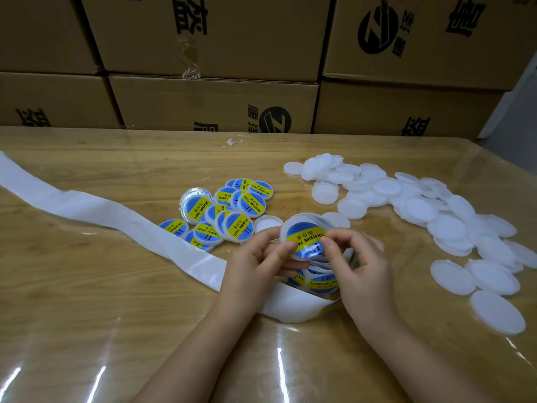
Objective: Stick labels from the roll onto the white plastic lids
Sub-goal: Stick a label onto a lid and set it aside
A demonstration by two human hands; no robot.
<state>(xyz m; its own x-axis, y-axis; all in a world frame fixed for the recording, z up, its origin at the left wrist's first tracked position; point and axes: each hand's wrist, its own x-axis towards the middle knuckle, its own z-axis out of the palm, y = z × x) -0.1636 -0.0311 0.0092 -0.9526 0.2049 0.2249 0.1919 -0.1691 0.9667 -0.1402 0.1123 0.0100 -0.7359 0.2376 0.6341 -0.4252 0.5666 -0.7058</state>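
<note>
A white plastic lid (293, 225) is held up between both hands over the table, with a blue and yellow round label (307, 239) lying on its face. My left hand (261, 258) grips the lid's left edge, thumb on the label's rim. My right hand (359, 266) pinches the lid from the right, thumb pressing the label. Under my hands lies the label roll (321, 282), more labels showing on it. Its empty white backing strip (96, 212) trails off to the far left.
A heap of labelled lids (226, 212) lies left of centre. Several plain white lids (430, 216) spread across the right side, some near the table's right edge. Stacked cardboard boxes (215, 100) wall the back. Clear film covers the wooden table (116, 315).
</note>
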